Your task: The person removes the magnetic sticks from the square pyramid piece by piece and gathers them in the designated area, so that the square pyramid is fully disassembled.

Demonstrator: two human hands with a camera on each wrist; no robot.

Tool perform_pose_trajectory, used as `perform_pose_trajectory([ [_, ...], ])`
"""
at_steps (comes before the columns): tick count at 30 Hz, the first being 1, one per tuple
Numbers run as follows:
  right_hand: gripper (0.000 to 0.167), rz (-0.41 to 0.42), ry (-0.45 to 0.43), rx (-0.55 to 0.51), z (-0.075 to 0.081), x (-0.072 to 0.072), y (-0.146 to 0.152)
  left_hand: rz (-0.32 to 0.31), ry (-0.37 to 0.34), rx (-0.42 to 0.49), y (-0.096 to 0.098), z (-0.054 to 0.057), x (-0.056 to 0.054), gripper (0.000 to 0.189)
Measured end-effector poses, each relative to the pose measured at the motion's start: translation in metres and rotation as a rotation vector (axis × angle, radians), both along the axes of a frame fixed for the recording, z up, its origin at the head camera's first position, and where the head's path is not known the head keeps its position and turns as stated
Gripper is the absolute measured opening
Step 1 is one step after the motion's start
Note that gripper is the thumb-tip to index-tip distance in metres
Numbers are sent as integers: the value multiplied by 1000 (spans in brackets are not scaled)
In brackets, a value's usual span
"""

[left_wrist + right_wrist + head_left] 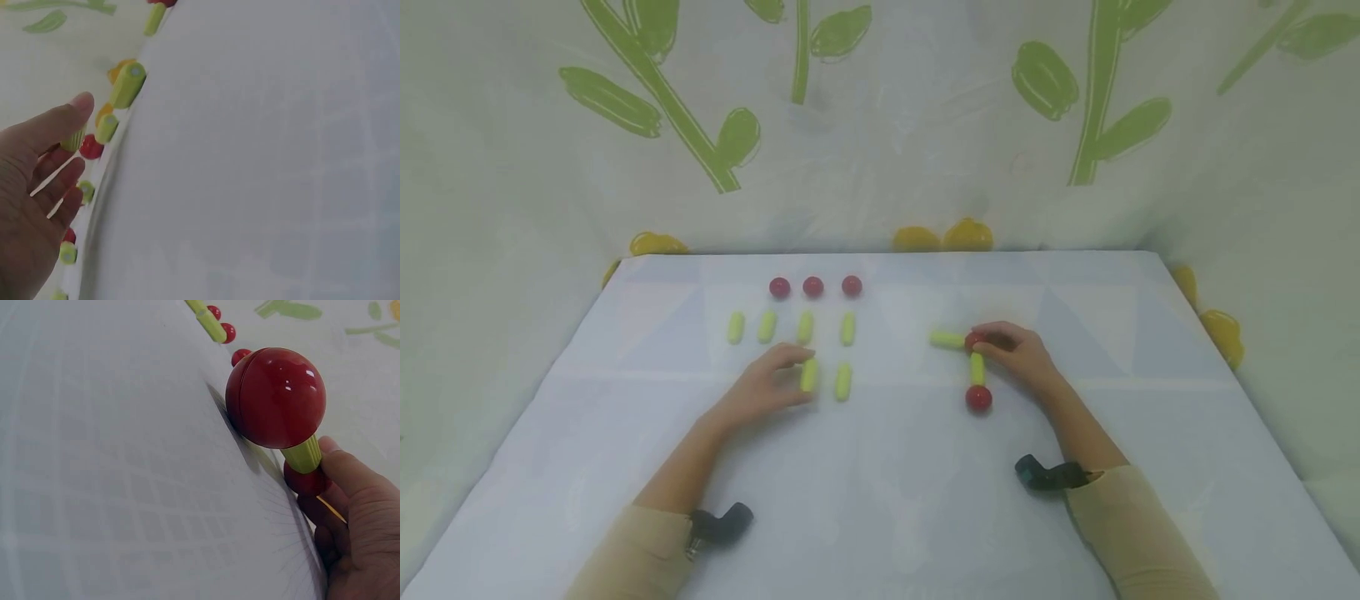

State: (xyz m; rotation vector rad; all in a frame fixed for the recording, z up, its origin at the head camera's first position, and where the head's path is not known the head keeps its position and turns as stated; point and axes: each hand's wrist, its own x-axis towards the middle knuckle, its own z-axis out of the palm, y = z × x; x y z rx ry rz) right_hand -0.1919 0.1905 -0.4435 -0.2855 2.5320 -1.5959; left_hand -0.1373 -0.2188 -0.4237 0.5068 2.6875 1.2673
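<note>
In the head view my left hand [767, 385] has thumb and fingers around the ends of a yellow-green rod [808, 376]. The left wrist view shows this ribbed rod [74, 140] between thumb and index finger, the other fingers loosely bent. My right hand [1018, 354] pinches a red ball [973, 341] at the corner of a small joined piece. From that ball one rod [947, 338] points left and another rod [977, 369] runs toward me to a second red ball [979, 398]. That second ball [276, 398] looms large in the right wrist view, partly covering the piece.
Three loose red balls [812, 287] sit in a row at the back. In front of them several yellow-green rods [767, 326] lie side by side, and one more rod [843, 382] is right of my left hand. A pale patterned cloth covers the table [895, 492]; a leaf-print curtain [910, 150] hangs behind.
</note>
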Motion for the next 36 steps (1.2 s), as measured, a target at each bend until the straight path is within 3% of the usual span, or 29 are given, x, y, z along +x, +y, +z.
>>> perform_pose_trajectory([
  [6, 39, 0, 0, -1, 0, 0, 0, 8, -54, 4, -17, -9, -5, 56],
  [22, 40, 3, 9, 0, -2, -1, 1, 9, -27, -34, -27, -22, -11, 61],
  [28, 40, -9, -5, 12, -1, -1, 0, 40, -39, -18, -26, -17, -8, 67],
  [33, 42, -10, -9, 8, -1, 0, 0, 41, 27, 34, -21, -6, -5, 67],
  [36, 42, -8, -9, 6, -1, 0, 1, 42, 19, 50, -14, 1, -6, 65],
])
